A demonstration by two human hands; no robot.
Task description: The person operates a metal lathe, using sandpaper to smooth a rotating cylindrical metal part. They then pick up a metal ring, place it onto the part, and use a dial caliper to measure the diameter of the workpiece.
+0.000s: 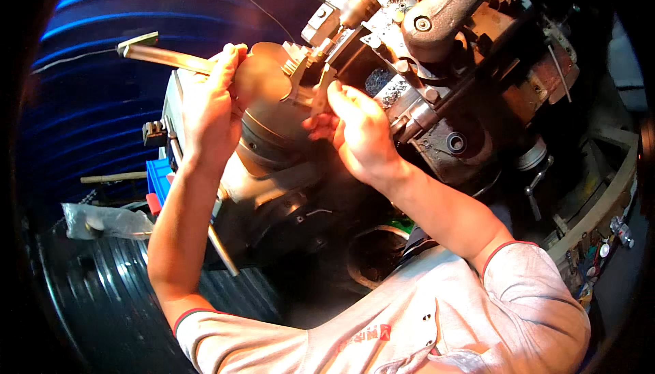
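Observation:
My left hand [213, 111] is raised at the upper left, its fingers closed round a long flat metal bar, seemingly the beam of a caliper [167, 59]. The beam's far end sticks out to the left with a short crosspiece. My right hand [358, 125] pinches the metal jaw part of this tool between thumb and fingers, close to the lathe's chuck. Between the hands is a round, brassy, blurred disc [263, 72], beside the stepped chuck jaws [295, 62]. Whether the caliper touches a workpiece there, I cannot tell.
The tailstock [361, 7] points at the chuck from above. A thick lever [426, 23] stands over the tool carriage, where metal shavings [392, 91] lie. A crank handle [534, 190] juts out at right. Below are a round bucket [375, 255] and a plastic bag [106, 222].

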